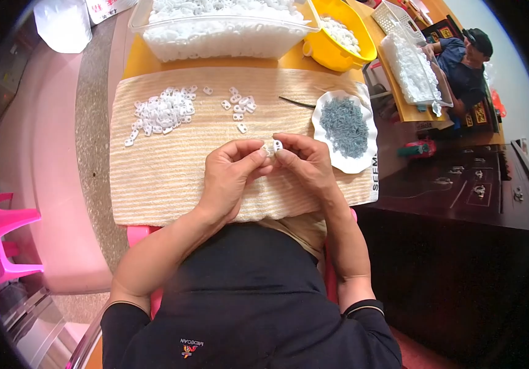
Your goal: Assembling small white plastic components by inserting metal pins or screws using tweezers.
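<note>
Over the striped towel (153, 194), my two hands meet fingertip to fingertip. My right hand (311, 167) pinches a small white plastic piece (278, 146) with dark holes. My left hand (230, 175) is closed in a pinch right beside it; what sits between its thumb and finger is too small to make out. Farther off to the left lies a heap of similar white pieces (163, 112), with a smaller scattered group (240, 107) to its right. A white scalloped plate (361, 163) near my right hand holds many thin grey-blue pins (344, 126).
A thin black stick (296, 102) lies by the plate. Behind the towel stand a clear bin (227, 44) full of white pieces and a yellow basin (364, 46). Pink stools (9, 230) are at the left. Another person (464, 71) sits at a table to the far right.
</note>
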`<state>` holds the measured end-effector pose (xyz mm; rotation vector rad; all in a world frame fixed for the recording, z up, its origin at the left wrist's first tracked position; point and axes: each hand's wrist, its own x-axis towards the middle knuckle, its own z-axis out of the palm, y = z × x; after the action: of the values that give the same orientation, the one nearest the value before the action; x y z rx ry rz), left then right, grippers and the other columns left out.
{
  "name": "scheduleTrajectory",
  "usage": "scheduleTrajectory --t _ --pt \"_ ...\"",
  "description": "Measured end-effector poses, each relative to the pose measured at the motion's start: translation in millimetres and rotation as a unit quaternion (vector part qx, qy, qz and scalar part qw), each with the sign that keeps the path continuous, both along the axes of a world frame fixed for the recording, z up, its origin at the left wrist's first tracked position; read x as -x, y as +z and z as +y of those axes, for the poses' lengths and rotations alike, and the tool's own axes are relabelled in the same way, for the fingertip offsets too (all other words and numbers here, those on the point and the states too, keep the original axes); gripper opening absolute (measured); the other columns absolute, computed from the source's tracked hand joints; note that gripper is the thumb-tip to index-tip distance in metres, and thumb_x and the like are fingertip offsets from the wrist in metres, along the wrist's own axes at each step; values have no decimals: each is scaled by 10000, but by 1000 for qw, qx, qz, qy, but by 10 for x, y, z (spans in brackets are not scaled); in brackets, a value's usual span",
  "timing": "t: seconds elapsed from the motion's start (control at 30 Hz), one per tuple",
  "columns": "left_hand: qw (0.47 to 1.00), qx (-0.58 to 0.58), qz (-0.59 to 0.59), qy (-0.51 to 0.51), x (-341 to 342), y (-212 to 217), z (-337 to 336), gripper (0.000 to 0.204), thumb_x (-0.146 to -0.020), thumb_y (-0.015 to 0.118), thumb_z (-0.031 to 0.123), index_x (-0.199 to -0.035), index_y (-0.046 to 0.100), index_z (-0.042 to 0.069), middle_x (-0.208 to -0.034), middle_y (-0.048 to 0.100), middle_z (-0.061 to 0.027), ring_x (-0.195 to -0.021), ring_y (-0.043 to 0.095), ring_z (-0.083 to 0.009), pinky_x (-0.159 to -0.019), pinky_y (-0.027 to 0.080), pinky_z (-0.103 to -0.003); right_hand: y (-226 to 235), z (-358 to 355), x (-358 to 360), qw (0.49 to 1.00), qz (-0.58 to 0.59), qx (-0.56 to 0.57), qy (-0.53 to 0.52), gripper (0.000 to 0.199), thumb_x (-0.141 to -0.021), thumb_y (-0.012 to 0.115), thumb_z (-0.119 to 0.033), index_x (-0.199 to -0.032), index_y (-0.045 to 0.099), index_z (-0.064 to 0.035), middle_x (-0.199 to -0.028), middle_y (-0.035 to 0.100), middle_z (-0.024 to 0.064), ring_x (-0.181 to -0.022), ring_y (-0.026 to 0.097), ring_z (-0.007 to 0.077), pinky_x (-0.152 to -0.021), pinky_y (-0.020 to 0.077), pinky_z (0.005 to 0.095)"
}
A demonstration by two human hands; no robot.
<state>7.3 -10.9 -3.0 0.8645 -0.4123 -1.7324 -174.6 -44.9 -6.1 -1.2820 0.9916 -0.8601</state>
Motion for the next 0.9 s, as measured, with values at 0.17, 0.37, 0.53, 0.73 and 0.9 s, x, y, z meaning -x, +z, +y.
scheduleTrajectory --t 0.17,0.37,0.53,0.73,0.9 --pt "1000 -4 -3 -2 1 -32 -11 151 -883 615 6 -1020 601 -54 -907 653 -107 -782 647 -144 -727 572 -255 28 -1 -10 1000 -10 -10 6 288 -911 609 -35 -1186 593 49 -960 662 63 -842 632 109 -740 532 238" --pt "1000 -21 -3 -11 7 -34 -24 144 -889 614 16 -1014 605 -54 -882 654 -105 -770 645 -145 -724 566 -256 50 7 0 1000 -10 -29 4 291 -911 609 -31 -1191 594 46 -980 658 58 -860 626 103 -759 526 234" --pt "999 -30 -14 -21 -3 -7 -39 146 -881 622 3 -1019 613 -42 -897 646 -101 -798 639 -157 -738 573 -292 67 -15 17 1000 -8 -24 17 300 -912 609 -39 -1200 592 41 -984 655 57 -871 623 100 -776 518 229" --pt "999 -37 -22 -28 -10 24 -46 143 -883 620 2 -1017 614 -45 -894 647 -104 -796 639 -158 -734 574 -297 95 -19 19 999 23 -12 25 303 -911 612 -48 -1198 594 45 -987 646 48 -874 615 104 -784 500 227" --pt "998 -39 -23 -32 -11 19 -47 142 -883 623 9 -1017 616 -40 -883 649 -102 -786 640 -156 -735 572 -292 72 -14 50 999 26 -16 30 297 -909 618 -57 -1186 599 49 -1017 634 66 -909 607 116 -798 492 232"
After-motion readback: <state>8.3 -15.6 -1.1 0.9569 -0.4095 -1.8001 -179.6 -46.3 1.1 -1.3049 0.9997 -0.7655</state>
